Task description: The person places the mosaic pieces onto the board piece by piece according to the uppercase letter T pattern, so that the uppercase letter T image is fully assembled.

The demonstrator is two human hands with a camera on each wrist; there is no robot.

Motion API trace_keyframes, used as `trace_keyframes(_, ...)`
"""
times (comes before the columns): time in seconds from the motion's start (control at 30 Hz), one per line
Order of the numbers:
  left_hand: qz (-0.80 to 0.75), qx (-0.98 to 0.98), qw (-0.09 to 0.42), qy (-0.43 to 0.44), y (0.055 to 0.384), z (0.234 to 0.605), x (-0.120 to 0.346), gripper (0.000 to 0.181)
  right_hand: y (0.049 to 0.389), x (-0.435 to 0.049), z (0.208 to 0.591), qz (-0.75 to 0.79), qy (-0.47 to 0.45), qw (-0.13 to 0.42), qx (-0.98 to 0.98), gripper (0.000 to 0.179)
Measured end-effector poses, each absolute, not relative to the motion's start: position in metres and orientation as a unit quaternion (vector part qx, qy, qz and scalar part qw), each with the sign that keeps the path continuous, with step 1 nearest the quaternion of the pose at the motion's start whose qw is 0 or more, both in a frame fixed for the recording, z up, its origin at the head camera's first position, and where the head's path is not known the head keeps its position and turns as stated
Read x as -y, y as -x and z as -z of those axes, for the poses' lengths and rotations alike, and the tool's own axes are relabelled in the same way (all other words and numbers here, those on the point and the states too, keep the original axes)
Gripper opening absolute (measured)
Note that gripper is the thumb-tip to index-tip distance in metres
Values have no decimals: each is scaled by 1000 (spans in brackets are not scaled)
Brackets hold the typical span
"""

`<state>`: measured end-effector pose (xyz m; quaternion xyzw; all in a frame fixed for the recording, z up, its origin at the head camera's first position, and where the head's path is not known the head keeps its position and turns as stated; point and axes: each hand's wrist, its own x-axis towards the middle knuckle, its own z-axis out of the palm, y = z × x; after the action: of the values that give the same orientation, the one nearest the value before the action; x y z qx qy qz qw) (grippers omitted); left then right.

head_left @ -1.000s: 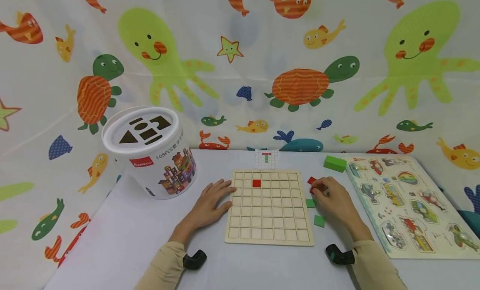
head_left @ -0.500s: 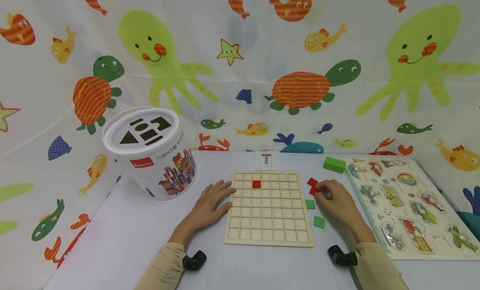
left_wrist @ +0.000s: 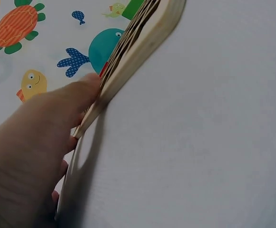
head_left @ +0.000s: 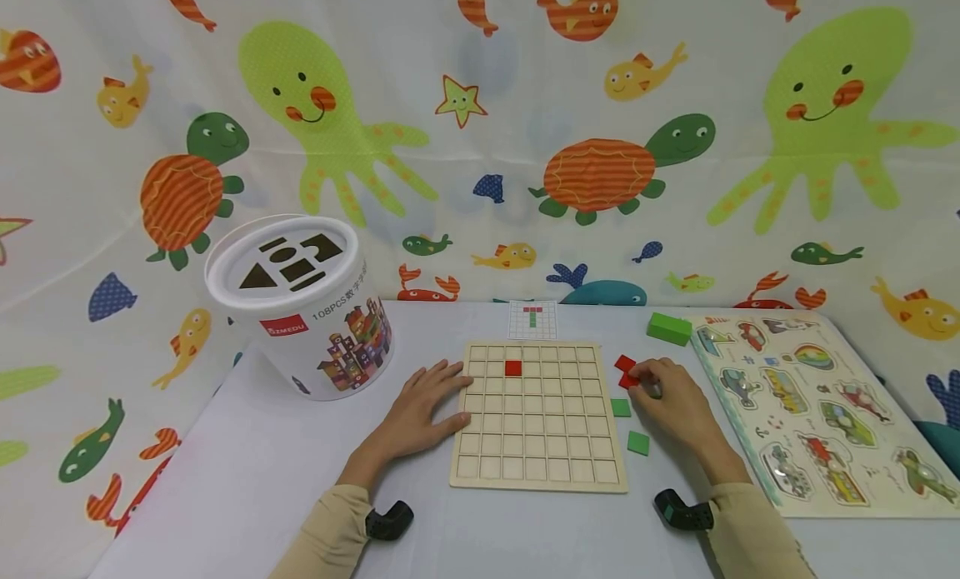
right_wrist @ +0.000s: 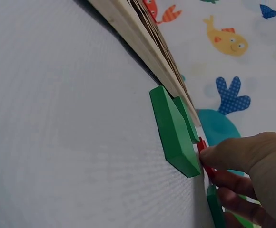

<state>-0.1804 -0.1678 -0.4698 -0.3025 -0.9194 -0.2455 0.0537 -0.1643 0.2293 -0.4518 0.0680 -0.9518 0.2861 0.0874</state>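
Head view: one wooden grid board (head_left: 536, 447) lay on the worktop (head_left: 525, 533), a seated red tile (head_left: 513, 368) in its far-left quarter. Left hand (head_left: 427, 408): fingers loosely extended, grasping nothing, resting on the board's left rim. Right hand (head_left: 670, 400), right of the board: grip nearly closed, thumb and fingers pinching the nearer loose red tile (head_left: 627, 381); the farther loose red tile (head_left: 625, 362) apparently touched it. Judged risks were a dragged neighbour on lifting, a green tile (head_left: 620, 407) beside the board's right edge knocked by knuckles, and the board skewing under uneven left-hand pressure.
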Motion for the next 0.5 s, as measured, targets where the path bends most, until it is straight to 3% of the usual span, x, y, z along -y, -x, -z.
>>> trace_keyframes(0.5,234,923,45,304,180,469,168,64,165,-225,449,-258,-51,79,962,32)
